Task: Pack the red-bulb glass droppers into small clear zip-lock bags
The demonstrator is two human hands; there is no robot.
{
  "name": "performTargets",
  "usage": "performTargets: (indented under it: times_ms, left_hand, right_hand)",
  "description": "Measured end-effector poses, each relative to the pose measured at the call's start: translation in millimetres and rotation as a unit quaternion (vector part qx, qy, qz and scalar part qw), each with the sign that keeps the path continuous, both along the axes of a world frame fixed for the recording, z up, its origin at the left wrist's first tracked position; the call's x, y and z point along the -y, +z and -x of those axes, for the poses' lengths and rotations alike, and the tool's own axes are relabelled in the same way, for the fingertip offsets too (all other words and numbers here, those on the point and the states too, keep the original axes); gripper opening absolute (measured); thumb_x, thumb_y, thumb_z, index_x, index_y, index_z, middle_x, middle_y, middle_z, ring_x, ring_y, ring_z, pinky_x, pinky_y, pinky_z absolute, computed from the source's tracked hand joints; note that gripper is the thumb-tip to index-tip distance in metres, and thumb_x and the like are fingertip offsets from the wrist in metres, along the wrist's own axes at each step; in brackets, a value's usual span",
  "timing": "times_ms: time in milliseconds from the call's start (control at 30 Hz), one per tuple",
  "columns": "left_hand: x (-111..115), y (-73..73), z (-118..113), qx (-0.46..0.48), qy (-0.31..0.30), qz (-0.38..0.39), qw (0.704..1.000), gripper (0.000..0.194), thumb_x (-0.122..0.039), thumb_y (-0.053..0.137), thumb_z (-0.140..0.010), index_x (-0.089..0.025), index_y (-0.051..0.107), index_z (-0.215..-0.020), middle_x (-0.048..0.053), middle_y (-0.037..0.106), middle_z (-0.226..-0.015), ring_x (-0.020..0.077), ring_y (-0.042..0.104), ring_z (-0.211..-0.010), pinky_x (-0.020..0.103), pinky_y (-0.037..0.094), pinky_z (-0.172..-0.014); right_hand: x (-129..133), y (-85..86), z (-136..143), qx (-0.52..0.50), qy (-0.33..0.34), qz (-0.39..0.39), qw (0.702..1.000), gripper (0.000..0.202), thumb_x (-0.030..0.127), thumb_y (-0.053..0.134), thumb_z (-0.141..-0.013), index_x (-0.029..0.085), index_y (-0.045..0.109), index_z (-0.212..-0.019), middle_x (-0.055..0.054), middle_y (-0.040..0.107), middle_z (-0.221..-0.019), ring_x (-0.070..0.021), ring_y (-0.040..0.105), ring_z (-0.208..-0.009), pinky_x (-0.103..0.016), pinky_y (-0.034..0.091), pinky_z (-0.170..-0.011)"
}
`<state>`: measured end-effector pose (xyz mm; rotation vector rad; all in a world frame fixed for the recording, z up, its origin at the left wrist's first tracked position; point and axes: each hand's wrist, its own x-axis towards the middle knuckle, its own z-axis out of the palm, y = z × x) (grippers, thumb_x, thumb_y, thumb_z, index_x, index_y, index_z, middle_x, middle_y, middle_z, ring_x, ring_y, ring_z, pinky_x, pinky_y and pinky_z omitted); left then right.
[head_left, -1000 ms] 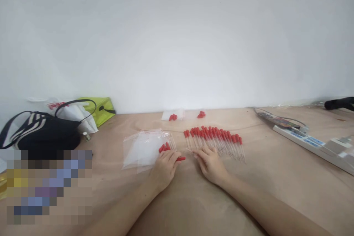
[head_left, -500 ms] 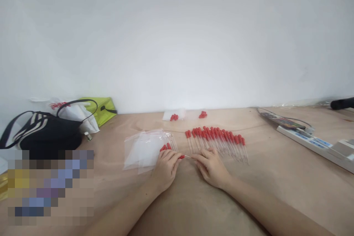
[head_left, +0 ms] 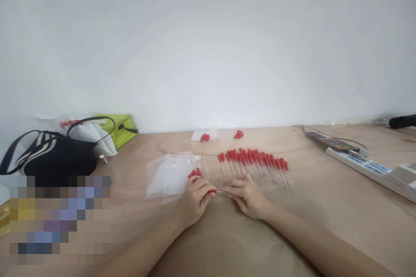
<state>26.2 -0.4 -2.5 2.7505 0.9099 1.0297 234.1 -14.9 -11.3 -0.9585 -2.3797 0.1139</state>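
My left hand is closed around a red rubber dropper bulb, whose end shows at the fingertips. A thin clear dropper tube joins it, and the fingers of my right hand pinch the tube from the other side. To the right, a fanned row of red-bulbed droppers lies with tubes pointing toward me. Just beyond my left hand are a few red bulbs and several bare tubes, partly hidden. Clear zip bags lie left of them.
Loose red bulbs lie in two small piles near the wall. A black bag, a lime-green bag and a small bottle stand at left. At right are a phone and a white power strip.
Both hands have come slightly nearer to me with the bulb and tube. My right fingertips are a little closer to the bulb, and less of the tube shows. The other objects stay put.
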Motion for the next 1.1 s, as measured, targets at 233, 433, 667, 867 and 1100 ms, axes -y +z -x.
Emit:
performTargets:
  times_ms: [233,433,667,867,1100]
  left_hand:
    - [1.2,0.8,-2.0,-0.038,-0.009,-0.012,0.999,0.018,-0.020,0.038,-0.085,-0.018,0.056,-0.081,0.001,0.059,-0.071,0.0138,0.052,-0.068,0.038,0.029,-0.087]
    - [3.2,1.7,-4.1,-0.057,0.005,-0.004,0.998,0.017,-0.020,0.039,-0.084,-0.018,0.055,-0.080,0.002,0.059,-0.073,0.0151,0.052,-0.069,0.039,0.030,-0.087]
    - [-0.9,8.5,-2.5,-0.097,-0.003,-0.026,0.995,0.016,-0.018,0.039,-0.084,-0.018,0.055,-0.082,0.002,0.059,-0.074,0.0150,0.052,-0.071,0.040,0.028,-0.089]
    - [-21.0,25.3,12.0,-0.110,0.056,-0.054,0.991,0.019,-0.024,0.045,-0.082,-0.021,0.055,-0.098,0.006,0.060,-0.096,0.0221,0.050,-0.093,0.047,0.021,-0.093]
    - [-51.1,35.7,45.4,0.010,0.227,0.173,0.958,0.026,-0.033,0.036,-0.080,-0.016,0.056,-0.079,0.007,0.060,-0.083,0.0212,0.054,-0.079,0.034,0.042,-0.073]
  right_hand:
    - [2.8,0.8,6.4,0.031,-0.031,-0.039,0.998,0.022,0.014,0.040,-0.082,0.020,0.059,-0.091,-0.001,0.058,-0.071,-0.0105,0.047,-0.062,-0.028,0.021,-0.065]
    - [5.5,2.6,13.2,0.002,-0.042,-0.008,0.999,0.023,0.013,0.036,-0.083,0.021,0.058,-0.086,0.000,0.058,-0.070,-0.0110,0.048,-0.063,-0.027,0.022,-0.063]
    - [6.2,4.2,18.5,0.000,-0.049,0.023,0.999,0.023,0.015,0.036,-0.085,0.021,0.059,-0.086,-0.001,0.060,-0.074,-0.0122,0.052,-0.069,-0.027,0.026,-0.064]
    - [2.6,21.7,29.0,0.033,-0.148,0.033,0.988,0.017,0.021,0.047,-0.079,0.024,0.063,-0.077,-0.001,0.063,-0.074,-0.0164,0.053,-0.075,-0.031,0.026,-0.070]
    - [-47.5,37.6,26.7,-0.108,-0.375,0.146,0.909,0.021,0.028,0.044,-0.079,0.020,0.059,-0.091,-0.001,0.066,-0.074,-0.0159,0.059,-0.074,-0.027,0.030,-0.069]
